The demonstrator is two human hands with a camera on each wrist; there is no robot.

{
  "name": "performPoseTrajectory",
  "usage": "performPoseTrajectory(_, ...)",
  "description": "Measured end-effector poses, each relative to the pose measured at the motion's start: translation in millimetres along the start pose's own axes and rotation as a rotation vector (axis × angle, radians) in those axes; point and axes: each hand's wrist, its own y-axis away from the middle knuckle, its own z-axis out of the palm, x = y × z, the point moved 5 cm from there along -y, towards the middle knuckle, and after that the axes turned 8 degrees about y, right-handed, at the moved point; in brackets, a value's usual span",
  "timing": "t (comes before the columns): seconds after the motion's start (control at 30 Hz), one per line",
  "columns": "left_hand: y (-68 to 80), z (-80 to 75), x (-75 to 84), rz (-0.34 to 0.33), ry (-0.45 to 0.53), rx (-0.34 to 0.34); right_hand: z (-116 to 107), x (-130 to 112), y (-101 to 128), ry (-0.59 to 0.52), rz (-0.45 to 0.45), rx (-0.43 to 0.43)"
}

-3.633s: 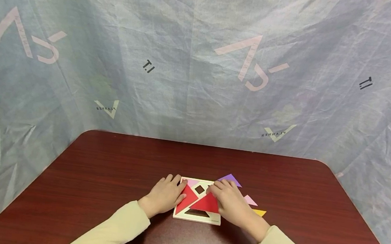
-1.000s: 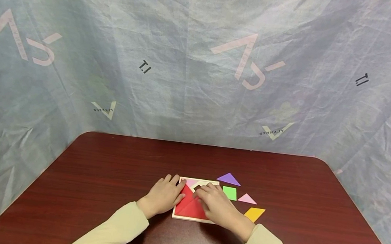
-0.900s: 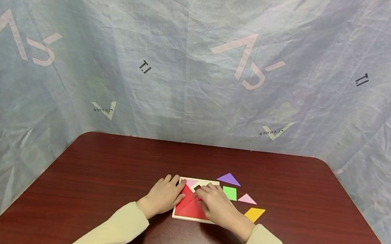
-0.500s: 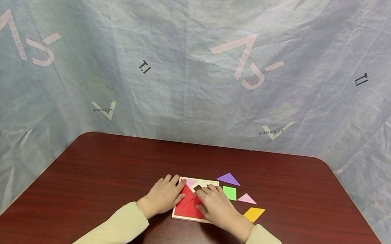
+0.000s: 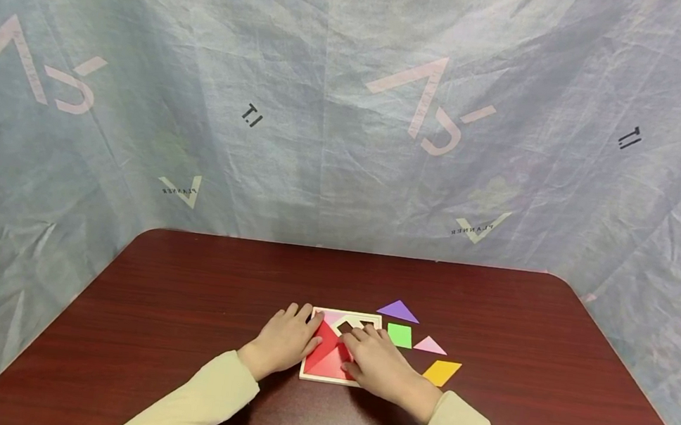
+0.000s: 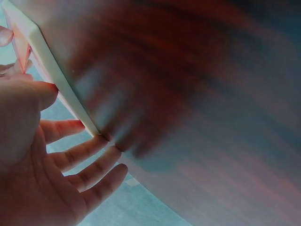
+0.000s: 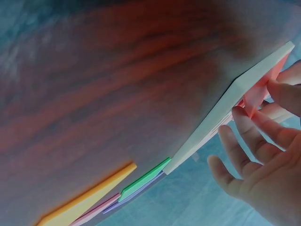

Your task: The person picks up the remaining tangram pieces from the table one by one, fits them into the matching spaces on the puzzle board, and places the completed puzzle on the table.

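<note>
Our left hand (image 5: 285, 340) flat, steadying tray (image 5: 333, 379); right hand (image 5: 377, 366) fingers seemingly pressing red triangles (image 5: 322, 359). Green square (image 5: 400, 335) plus three loose pieces at 3 o'clock unplaced.

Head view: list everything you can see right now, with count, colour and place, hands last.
Table: one, dark reddish wood, fills the lower frame.
Puzzle tray: one, pale wood, near middle of the table, between both hands.
Red triangles: two, inside the tray, near half.
Pink piece: one, inside the tray, far left corner.
Purple triangle: one, on the table beyond the tray's right corner.
Green square: one, just right of the tray.
Pink triangle: one, right of the green square.
Yellow parallelogram: one, nearest of the loose pieces.
Backdrop sheet: one, grey-blue, behind the table.
Left hand: flat at the tray's left edge.
Right hand: on the tray's pieces.
</note>
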Motion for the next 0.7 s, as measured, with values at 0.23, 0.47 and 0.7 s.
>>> performPoseTrajectory(0.23,0.3,-0.8,-0.1,0.002,-0.006,0.003,2.8,-1.1,1.7,-0.028,-0.004,-0.045)
performPoseTrajectory(0.47,0.1,-1.3,-0.2,0.000,-0.007,-0.006,5.9,-1.4,2.3,-0.032,0.003,-0.093)
performPoseTrajectory(0.7,0.5,-0.6,0.1,0.006,-0.003,0.000,5.3,-2.4,4.6,-0.028,-0.014,-0.095)
